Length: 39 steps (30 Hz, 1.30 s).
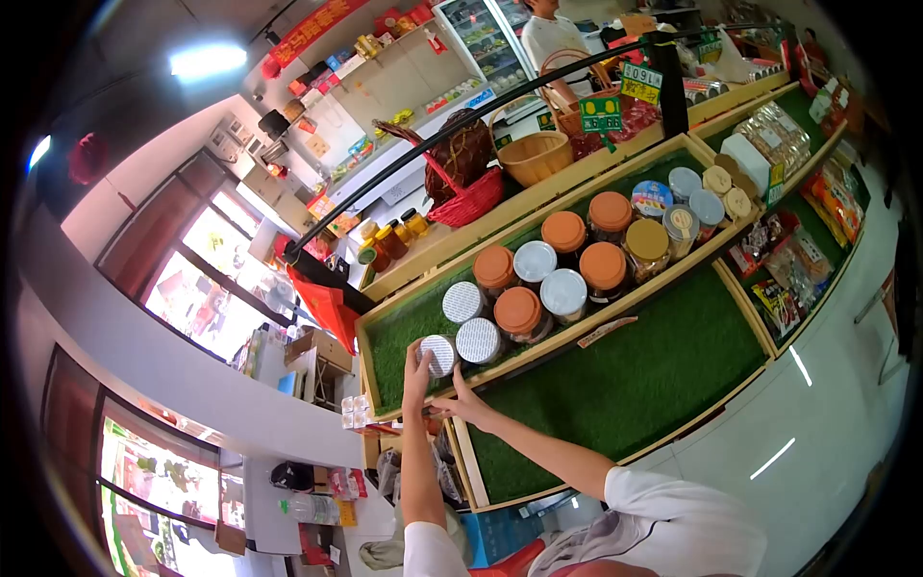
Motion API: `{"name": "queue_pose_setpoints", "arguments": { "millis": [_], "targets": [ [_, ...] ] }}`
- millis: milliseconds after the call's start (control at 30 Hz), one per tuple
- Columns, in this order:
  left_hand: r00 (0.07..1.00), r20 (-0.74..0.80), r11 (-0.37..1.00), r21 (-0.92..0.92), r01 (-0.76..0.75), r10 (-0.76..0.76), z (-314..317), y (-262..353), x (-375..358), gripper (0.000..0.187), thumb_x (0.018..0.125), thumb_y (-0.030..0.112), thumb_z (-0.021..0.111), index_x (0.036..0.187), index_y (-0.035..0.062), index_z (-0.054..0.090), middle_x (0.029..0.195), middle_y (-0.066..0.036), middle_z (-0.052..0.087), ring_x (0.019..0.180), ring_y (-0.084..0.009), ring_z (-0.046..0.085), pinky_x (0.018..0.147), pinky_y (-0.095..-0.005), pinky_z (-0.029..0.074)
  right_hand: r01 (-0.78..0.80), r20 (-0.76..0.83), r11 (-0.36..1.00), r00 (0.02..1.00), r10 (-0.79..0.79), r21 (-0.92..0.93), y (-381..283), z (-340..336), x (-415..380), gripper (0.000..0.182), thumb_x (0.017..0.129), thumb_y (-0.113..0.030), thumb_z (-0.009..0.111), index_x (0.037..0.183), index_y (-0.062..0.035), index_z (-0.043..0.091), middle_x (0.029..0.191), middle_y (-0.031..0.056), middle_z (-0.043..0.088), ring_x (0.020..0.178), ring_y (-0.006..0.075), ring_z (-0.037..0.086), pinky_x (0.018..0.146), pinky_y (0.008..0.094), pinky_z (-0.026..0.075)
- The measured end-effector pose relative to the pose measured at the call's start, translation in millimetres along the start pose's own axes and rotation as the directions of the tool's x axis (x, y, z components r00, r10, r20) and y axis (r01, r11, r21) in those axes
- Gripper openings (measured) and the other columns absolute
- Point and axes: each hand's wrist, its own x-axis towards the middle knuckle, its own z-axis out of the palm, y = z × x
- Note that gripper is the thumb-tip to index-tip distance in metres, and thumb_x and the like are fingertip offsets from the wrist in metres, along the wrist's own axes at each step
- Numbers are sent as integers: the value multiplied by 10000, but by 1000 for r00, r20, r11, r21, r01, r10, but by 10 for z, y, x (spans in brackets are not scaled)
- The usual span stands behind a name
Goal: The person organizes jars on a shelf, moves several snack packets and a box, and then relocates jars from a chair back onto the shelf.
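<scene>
A jar with a white patterned lid [437, 356] stands at the near left corner of the upper shelf, which is lined with green turf [389, 337]. My left hand [416, 380] is wrapped round its left side, thumb against the lid's edge. From the right, my right hand [464, 402] grips the same jar low down, partly hidden. Close beside it are another white-lidded jar [478, 340] and a third one [463, 302] behind. Jars with orange lids [519, 312] and pale lids [563, 292] continue the rows to the right.
A wooden rim [538, 348] edges the shelf; below lies a lower turf-lined tray [615, 375]. Behind the jars run a black rail [423, 146], a red basket [466, 197] and a wooden basket [535, 159]. A person in a white shirt [553, 43] stands beyond. Packaged snacks [779, 303] are at right.
</scene>
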Motion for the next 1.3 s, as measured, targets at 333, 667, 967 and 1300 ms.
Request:
{"name": "queue_pose_setpoints", "arguments": {
  "millis": [333,667,967,1300],
  "targets": [
    [981,155,991,92,99,-113,-42,152,70,458,928,272,560,1332,73,478,1262,-121,546,1166,-215,486,993,-328,356,-10,-97,940,995,-24,-341,463,-106,89,1062,867,-223,645,1464,-203,-234,1567,164,126,939,184,627,699,295,515],
    [928,-327,981,-3,-192,181,-113,-167,-1297,510,980,190,466,1429,11,304,1462,-203,336,1359,-297,337,1106,-380,272,88,-284,801,908,-309,-593,1106,371,-182,852,819,-111,653,1498,-68,140,1472,226,329,745,174,639,691,304,507],
    [602,-753,900,31,435,-265,-747,-2374,-5406,465,929,230,551,1296,-35,446,1273,-239,508,1196,-375,483,1030,-397,367,-402,-102,683,894,435,-609,3503,1619,-863,636,873,-192,603,1411,-9,317,1171,146,568,780,191,650,617,293,528],
    [-356,-759,530,-641,556,-545,-1171,-3537,-8099,385,918,225,556,1226,2,493,1171,-187,517,1127,-347,479,954,-445,393,-580,-144,-49,119,982,-813,5987,2594,-1923,609,907,-307,559,1419,-61,338,1221,151,554,936,285,648,767,354,536]
  ]
}}
